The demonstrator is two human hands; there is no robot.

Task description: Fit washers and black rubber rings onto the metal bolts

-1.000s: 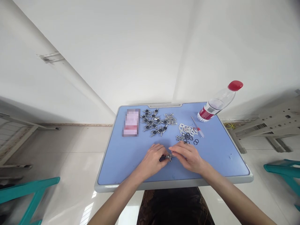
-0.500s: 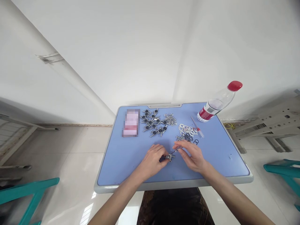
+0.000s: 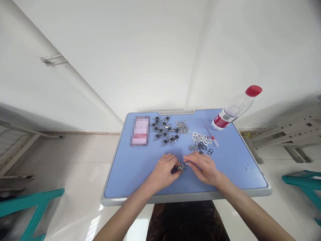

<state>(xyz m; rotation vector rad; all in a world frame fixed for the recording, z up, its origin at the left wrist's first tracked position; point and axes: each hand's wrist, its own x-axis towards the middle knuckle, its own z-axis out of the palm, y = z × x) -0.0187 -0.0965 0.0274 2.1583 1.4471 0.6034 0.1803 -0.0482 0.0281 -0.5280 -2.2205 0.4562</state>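
- Left hand (image 3: 164,169): thumb and fingers pinch a small metal fitting (image 3: 180,168) at the near middle of the blue table (image 3: 135,174).
- Right hand (image 3: 204,167): thumb and index finger form a narrow grip just right of the fitting. A shiny spot shows at the fingertips; whether a piece is held cannot be told.
- Change: compared with half a second ago, the right fingertips are nearer the fitting; the left grip is unchanged. This suggests the left hand steadies while the right works.
- Far side of the hands, left to right: black-capped fittings (image 3: 165,134), slim metal pins (image 3: 182,127), flat gasket plates (image 3: 200,138).
- Black rings (image 3: 210,152): just beyond the right hand.
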